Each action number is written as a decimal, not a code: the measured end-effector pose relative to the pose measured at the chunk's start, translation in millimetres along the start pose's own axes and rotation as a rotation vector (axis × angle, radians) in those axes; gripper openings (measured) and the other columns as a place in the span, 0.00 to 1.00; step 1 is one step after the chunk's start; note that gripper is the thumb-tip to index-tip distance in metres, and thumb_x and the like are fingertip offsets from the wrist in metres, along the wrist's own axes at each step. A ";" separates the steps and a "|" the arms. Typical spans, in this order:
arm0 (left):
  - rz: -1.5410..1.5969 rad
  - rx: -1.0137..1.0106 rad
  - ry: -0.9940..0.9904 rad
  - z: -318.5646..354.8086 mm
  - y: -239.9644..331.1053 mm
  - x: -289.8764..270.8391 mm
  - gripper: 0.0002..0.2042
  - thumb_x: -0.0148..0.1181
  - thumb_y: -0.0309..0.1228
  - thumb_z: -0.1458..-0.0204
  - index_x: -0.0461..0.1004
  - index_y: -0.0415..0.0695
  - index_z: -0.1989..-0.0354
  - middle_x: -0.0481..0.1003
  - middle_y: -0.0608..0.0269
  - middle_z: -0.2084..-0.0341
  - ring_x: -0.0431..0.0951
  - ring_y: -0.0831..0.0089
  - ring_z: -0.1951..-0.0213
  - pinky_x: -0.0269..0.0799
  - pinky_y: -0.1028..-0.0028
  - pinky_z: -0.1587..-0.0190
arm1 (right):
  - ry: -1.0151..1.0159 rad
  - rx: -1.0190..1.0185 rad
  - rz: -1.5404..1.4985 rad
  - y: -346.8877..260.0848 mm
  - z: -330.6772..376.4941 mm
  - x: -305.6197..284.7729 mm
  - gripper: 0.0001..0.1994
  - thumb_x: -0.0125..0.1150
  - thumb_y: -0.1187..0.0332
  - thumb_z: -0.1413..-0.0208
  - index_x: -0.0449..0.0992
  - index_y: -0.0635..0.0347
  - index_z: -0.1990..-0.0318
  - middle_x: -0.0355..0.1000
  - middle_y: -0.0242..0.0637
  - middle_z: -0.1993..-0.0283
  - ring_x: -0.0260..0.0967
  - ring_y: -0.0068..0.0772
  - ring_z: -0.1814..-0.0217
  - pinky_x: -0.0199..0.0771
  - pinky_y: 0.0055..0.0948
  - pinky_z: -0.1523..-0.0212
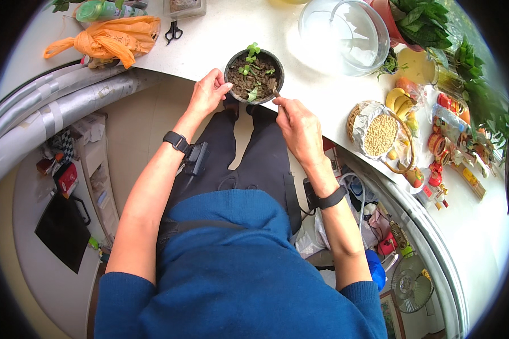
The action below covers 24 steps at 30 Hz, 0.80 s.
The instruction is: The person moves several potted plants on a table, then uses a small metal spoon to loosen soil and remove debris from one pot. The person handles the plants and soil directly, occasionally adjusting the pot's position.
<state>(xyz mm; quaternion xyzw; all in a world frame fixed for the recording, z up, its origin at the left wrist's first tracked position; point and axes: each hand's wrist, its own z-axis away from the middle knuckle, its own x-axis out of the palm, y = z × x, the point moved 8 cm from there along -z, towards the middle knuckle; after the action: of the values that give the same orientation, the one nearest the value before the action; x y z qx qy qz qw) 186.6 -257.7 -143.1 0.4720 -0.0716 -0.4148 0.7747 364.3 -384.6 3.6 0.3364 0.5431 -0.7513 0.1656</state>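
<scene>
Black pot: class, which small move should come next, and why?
Probably loosen the soil gently at the black pot's right side: the right hand holds a thin tool there, the green plants stand mostly farther left, and the left hand is at the opposite side, well placed to steady it.

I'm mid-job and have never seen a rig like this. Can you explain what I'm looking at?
There's no robot: a person works bare-handed. The single picture comes from a camera worn on their head, looking down; its wide lens bends straight edges. The left hand is at the rim of a black pot with soil and small plants. The right hand holds a thin tool, its kind unclear, at the pot's near right edge. The white table also bears scissors, an orange bag, a clear bowl, a basket and bananas.
</scene>
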 end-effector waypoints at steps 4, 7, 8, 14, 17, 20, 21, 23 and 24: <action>0.025 -0.011 -0.038 -4.1 -4.9 3.7 0.11 0.64 0.32 0.43 0.66 0.45 0.69 0.72 0.72 0.80 0.74 0.84 0.77 0.68 0.81 0.76 | 0.026 -0.065 0.012 -2.7 -10.5 9.9 0.09 0.59 0.74 0.45 0.76 0.59 0.57 0.74 0.45 0.66 0.74 0.51 0.63 0.75 0.42 0.62; 0.019 -0.012 -0.038 -5.8 -5.5 1.6 0.11 0.64 0.32 0.43 0.66 0.44 0.69 0.71 0.72 0.81 0.74 0.84 0.78 0.68 0.81 0.76 | 0.034 -0.051 0.021 -2.6 -13.4 9.4 0.09 0.59 0.74 0.45 0.76 0.60 0.57 0.74 0.45 0.66 0.74 0.51 0.63 0.75 0.42 0.62; 0.018 -0.014 -0.039 -5.6 -5.4 1.3 0.11 0.64 0.32 0.43 0.66 0.44 0.69 0.71 0.72 0.81 0.74 0.84 0.78 0.68 0.81 0.77 | 0.024 -0.017 0.018 -1.9 -12.9 7.4 0.09 0.59 0.74 0.45 0.76 0.60 0.56 0.74 0.45 0.66 0.75 0.51 0.63 0.75 0.42 0.62; 0.037 -0.010 -0.063 -6.7 -3.9 3.6 0.11 0.64 0.31 0.43 0.66 0.44 0.70 0.71 0.72 0.81 0.74 0.84 0.78 0.67 0.82 0.77 | 0.020 -0.028 -0.063 -23.8 -10.5 -16.1 0.09 0.58 0.75 0.44 0.77 0.60 0.57 0.75 0.46 0.66 0.75 0.51 0.65 0.75 0.41 0.63; 0.042 -0.011 -0.063 -6.4 -4.2 2.6 0.11 0.64 0.31 0.43 0.66 0.44 0.70 0.71 0.72 0.81 0.74 0.84 0.78 0.67 0.82 0.77 | 0.037 -0.017 -0.087 -25.2 -21.1 -12.3 0.08 0.58 0.75 0.44 0.77 0.60 0.57 0.75 0.47 0.65 0.75 0.51 0.64 0.75 0.40 0.63; 0.041 -0.002 -0.062 -6.8 -3.8 3.2 0.11 0.64 0.31 0.43 0.65 0.45 0.70 0.71 0.73 0.81 0.74 0.84 0.78 0.67 0.81 0.78 | 0.110 -0.102 -0.072 -22.2 -38.7 -1.9 0.08 0.58 0.74 0.43 0.78 0.60 0.57 0.76 0.48 0.64 0.76 0.51 0.62 0.75 0.40 0.61; 0.042 0.000 -0.061 -6.1 -3.8 3.0 0.11 0.64 0.31 0.43 0.65 0.45 0.70 0.71 0.73 0.81 0.73 0.84 0.78 0.67 0.81 0.78 | 0.103 -0.069 -0.074 -15.0 -47.8 5.7 0.08 0.57 0.74 0.43 0.78 0.60 0.57 0.76 0.48 0.64 0.75 0.52 0.62 0.75 0.41 0.61; 0.043 -0.006 -0.058 -5.4 -4.1 2.9 0.11 0.64 0.31 0.43 0.65 0.45 0.70 0.71 0.73 0.81 0.74 0.84 0.78 0.67 0.81 0.78 | 0.073 0.038 -0.083 -0.3 -59.2 18.8 0.08 0.57 0.73 0.42 0.78 0.61 0.57 0.76 0.49 0.64 0.75 0.53 0.62 0.75 0.41 0.60; 0.045 -0.007 -0.055 -5.4 -3.8 2.5 0.11 0.64 0.32 0.43 0.65 0.45 0.70 0.71 0.73 0.81 0.74 0.84 0.78 0.67 0.81 0.78 | 0.093 -0.018 -0.107 -2.4 -59.8 17.9 0.08 0.57 0.73 0.42 0.78 0.61 0.57 0.76 0.49 0.64 0.75 0.53 0.62 0.75 0.41 0.60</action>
<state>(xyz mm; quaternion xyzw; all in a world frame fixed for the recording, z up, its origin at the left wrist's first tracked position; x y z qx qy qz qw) 188.7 -256.6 -149.8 0.4559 -0.1020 -0.4103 0.7832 369.4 -326.3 -17.9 0.3401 0.5742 -0.7376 0.1028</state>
